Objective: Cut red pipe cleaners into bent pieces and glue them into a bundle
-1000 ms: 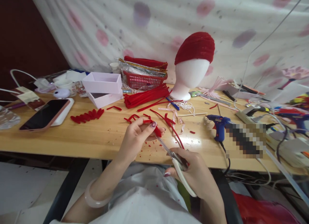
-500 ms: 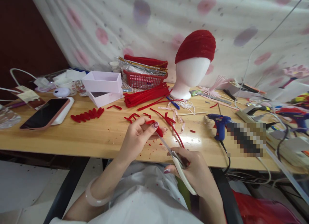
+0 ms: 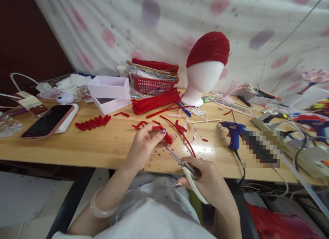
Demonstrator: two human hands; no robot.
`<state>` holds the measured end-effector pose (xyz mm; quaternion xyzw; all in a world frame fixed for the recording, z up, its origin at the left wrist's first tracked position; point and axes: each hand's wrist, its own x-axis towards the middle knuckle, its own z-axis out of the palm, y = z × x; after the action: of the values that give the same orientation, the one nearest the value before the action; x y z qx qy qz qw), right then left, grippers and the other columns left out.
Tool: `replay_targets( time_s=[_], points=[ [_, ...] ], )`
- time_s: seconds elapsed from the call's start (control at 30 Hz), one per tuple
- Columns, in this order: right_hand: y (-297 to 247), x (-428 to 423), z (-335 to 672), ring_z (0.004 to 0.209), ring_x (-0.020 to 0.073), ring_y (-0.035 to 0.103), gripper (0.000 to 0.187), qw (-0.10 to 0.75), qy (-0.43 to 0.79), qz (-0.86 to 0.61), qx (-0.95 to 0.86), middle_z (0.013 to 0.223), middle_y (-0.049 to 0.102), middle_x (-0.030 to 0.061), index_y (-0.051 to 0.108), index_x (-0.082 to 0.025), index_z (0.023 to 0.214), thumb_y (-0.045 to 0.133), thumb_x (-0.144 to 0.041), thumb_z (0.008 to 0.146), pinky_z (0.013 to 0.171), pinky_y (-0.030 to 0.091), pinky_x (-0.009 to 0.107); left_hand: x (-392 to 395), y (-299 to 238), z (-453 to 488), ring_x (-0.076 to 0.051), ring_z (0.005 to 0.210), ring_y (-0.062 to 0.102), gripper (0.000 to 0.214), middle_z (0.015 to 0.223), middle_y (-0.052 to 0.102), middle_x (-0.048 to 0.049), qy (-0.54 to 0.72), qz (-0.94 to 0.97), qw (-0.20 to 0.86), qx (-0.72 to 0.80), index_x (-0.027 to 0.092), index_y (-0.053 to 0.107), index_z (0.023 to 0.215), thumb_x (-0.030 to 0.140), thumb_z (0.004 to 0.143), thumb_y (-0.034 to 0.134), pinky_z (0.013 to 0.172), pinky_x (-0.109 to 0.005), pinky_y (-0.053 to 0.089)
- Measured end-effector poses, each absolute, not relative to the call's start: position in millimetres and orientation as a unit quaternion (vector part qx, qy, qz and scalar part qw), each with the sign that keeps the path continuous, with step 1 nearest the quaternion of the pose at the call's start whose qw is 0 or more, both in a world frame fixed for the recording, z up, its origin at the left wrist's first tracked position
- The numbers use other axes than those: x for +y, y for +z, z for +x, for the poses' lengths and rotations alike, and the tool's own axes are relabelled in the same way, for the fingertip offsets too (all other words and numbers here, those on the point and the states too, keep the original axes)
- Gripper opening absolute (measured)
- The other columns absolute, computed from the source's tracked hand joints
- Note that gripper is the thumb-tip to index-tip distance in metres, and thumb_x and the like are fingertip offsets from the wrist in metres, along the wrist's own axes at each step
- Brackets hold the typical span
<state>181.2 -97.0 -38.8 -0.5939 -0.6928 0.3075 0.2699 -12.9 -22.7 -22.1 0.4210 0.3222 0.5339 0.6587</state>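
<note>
Between the thumb and fingers of my left hand [image 3: 145,143] is a piece of red pipe cleaner [image 3: 168,139], its pointed end sticking out to the right. My right hand [image 3: 205,179] is wrapped round white-handled scissors [image 3: 194,184]. Their blades point up and left, with the tips just below the red piece. Red bits of fluff are scattered on the table under my hands. Beyond my left hand lie short bent red pipe cleaners [image 3: 141,124]. A long red strand [image 3: 189,143] runs down towards my right hand.
A row of red petal-like pieces [image 3: 93,123] lies left, near a phone [image 3: 48,120]. Behind are white boxes [image 3: 110,88], a red pipe cleaner bundle [image 3: 155,101], a red basket [image 3: 154,84] and a red-capped foam head [image 3: 204,78]. A blue glue gun [image 3: 233,132] stands right.
My left hand has shifted slightly left and down, turning the red piece so more of it shows. The scissor blades now sit slightly apart from it, to its lower side.
</note>
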Motion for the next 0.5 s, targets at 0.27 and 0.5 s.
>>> replay_targets(
  time_s=[0.27,0.5],
  points=[
    [-42,-98,187,0.059,0.0160,0.051,0.035,0.344,0.272,-0.584,-0.684,0.068,0.059,-0.0017,0.072,-0.018,0.096,0.085,-0.041,0.072,0.055,0.040,0.025,-14,-21,-11,-0.024,0.100,0.073,0.029,0.091,0.081,-0.0076,0.589,0.384,0.624,0.340,0.017,0.076,0.078,0.038,0.064,0.090,0.098,-0.035,0.048],
    [-63,-89,205,0.067,0.0169,0.057,0.036,0.578,0.181,-0.593,-0.531,0.076,0.061,-0.0011,0.070,-0.024,0.107,0.085,-0.029,0.074,0.064,0.049,0.027,-10,-20,-9,-0.023,0.099,0.071,0.027,0.089,0.081,-0.0067,0.624,0.365,0.604,0.335,0.018,0.078,0.076,0.036,0.061,0.091,0.100,-0.035,0.046]
  ],
)
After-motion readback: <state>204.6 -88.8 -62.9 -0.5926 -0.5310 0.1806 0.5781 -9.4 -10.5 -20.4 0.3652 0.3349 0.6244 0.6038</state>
